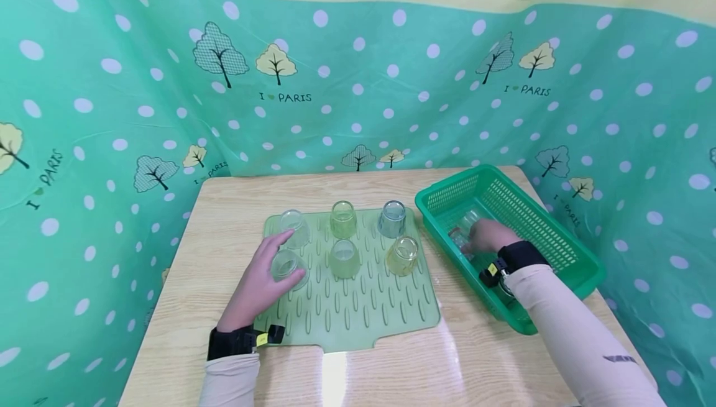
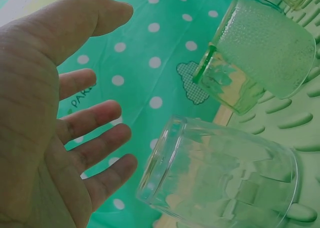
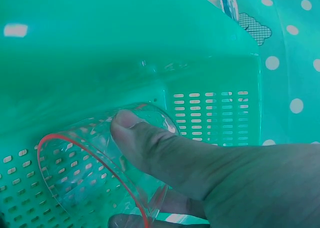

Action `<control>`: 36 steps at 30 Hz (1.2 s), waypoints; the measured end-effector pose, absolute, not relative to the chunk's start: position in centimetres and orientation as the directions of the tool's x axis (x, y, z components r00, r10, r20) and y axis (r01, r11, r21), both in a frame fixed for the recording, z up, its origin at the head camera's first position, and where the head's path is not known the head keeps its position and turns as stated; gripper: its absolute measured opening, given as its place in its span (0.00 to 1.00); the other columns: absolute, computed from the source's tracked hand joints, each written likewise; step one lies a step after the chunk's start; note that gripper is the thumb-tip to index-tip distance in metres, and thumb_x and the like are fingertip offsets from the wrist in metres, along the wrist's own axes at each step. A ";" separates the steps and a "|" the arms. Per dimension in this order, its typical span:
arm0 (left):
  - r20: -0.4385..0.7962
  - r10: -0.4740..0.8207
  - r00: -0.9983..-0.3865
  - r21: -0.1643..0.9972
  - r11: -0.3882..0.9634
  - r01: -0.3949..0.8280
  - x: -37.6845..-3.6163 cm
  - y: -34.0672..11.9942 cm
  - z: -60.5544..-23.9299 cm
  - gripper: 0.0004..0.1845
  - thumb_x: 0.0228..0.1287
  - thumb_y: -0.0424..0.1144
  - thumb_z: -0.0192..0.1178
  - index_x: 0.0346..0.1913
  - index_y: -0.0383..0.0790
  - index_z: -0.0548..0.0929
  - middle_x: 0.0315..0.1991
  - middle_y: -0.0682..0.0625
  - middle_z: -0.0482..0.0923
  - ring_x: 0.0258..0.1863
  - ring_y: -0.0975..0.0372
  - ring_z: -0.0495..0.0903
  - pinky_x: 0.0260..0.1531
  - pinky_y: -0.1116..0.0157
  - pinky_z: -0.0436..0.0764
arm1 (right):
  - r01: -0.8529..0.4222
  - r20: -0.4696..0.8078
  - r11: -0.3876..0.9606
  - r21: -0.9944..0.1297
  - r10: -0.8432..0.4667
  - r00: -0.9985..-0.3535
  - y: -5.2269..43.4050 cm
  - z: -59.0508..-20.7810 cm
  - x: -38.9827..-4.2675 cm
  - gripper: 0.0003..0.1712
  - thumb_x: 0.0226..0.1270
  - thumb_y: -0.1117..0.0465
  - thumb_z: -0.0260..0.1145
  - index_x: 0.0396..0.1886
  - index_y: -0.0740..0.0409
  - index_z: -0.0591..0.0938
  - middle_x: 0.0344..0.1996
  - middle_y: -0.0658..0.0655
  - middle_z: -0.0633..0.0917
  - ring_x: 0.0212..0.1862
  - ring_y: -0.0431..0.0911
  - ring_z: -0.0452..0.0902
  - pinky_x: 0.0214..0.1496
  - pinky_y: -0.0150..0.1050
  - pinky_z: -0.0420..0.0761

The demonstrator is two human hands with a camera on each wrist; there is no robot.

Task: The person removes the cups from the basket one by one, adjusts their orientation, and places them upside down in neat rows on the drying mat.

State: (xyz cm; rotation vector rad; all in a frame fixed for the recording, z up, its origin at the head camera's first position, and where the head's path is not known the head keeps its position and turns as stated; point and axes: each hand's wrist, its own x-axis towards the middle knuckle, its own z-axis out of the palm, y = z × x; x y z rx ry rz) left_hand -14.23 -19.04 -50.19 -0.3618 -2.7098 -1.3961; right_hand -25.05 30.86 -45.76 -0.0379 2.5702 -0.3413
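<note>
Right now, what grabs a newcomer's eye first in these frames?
The ridged green drying mat at the table's centre, with six glasses upside down in two rows. The left hand hovers open beside the front-left clear glass. On the right, the right hand reaches into the green basket and grips a red-rimmed clear cup.

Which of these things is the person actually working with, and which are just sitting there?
In use:
- red-rimmed glass, gripped by the right hand
- green basket that it lies in
- clear glass by the open left hand
- drying mat

Just there:
- five other upturned glasses
- wooden table
- dotted cloth
</note>
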 end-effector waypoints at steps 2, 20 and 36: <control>0.169 0.176 -0.970 0.792 0.561 0.240 -14.1 -19.0 -50.2 0.45 0.64 0.52 0.73 0.80 0.61 0.61 0.77 0.53 0.61 0.76 0.49 0.61 0.71 0.35 0.65 | 0.040 -0.511 0.968 -0.246 -0.095 -0.854 30.8 -45.7 -25.0 0.34 0.66 0.50 0.74 0.58 0.75 0.80 0.51 0.71 0.85 0.53 0.63 0.81 0.54 0.60 0.83; 0.170 0.184 -0.968 0.786 0.567 0.246 -12.4 -18.4 -49.7 0.45 0.65 0.53 0.71 0.81 0.56 0.61 0.77 0.53 0.61 0.76 0.49 0.62 0.70 0.35 0.66 | -0.004 -0.453 0.970 -0.242 -0.117 -0.884 30.3 -45.2 -23.4 0.31 0.66 0.52 0.73 0.57 0.74 0.81 0.49 0.70 0.85 0.47 0.58 0.82 0.49 0.56 0.84; 0.193 0.212 -0.958 0.770 0.572 0.282 -11.4 -17.4 -48.5 0.41 0.68 0.55 0.68 0.80 0.63 0.60 0.77 0.54 0.62 0.75 0.51 0.63 0.70 0.38 0.69 | -0.054 -0.295 0.967 -0.249 -0.129 -0.947 30.4 -43.3 -21.6 0.36 0.63 0.52 0.76 0.62 0.72 0.79 0.48 0.70 0.85 0.44 0.59 0.82 0.40 0.54 0.85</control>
